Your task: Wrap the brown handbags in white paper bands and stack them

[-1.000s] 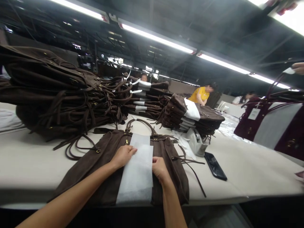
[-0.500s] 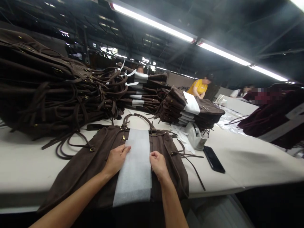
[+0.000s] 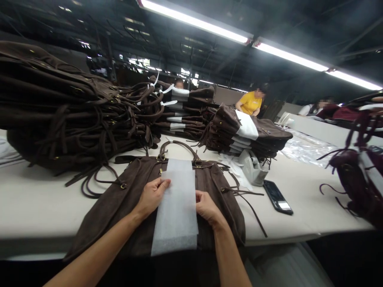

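Observation:
A dark brown bag lies flat at the table's front edge, its handles pointing away from me. Down its middle runs a strip of thin white paper, with an upper piece overlapping another layer behind it. My left hand pinches the paper's left edge between thumb and fingers. On the other side, my right hand is closed at the right edge, its fingertips partly behind the paper.
Brown bags are piled high at the left. Paper-banded bags stand behind. To the right are a tape dispenser, a black phone and maroon bags. A person in yellow is farther back.
The upper paper layer now shows a separate top edge across the strip. The view has shifted slightly, the phone's screen shows a bright patch, and the maroon bags at right have changed position.

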Demonstrator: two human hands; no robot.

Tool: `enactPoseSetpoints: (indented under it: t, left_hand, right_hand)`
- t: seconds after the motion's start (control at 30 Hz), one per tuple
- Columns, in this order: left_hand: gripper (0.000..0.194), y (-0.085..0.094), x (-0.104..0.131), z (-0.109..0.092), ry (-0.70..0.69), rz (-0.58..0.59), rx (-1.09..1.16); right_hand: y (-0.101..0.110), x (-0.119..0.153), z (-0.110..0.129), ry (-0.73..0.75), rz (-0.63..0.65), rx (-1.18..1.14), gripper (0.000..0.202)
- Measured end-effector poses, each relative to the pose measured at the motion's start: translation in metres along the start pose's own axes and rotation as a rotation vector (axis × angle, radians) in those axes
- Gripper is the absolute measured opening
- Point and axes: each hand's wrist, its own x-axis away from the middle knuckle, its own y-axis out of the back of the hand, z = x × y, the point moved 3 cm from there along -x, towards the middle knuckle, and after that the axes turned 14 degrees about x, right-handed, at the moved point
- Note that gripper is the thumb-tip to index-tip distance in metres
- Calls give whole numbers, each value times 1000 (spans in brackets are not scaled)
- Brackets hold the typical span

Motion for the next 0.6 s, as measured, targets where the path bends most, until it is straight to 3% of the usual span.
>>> enactPoseSetpoints:
  t: [0.17,0.43,0.6]
  left_hand:
    - [45,-2,-4,-19,-67,-87,-47]
    - [44,-5,-17,27,32,-58,-174]
    - [36,-6,-16,27,9,-63,-366]
  right_hand:
    - [0,1,-8,-37,-36,217,21]
    - [-5,16,-13,-17,-23,196,18]
    - [-5,26,-9,-35,-32,295,14]
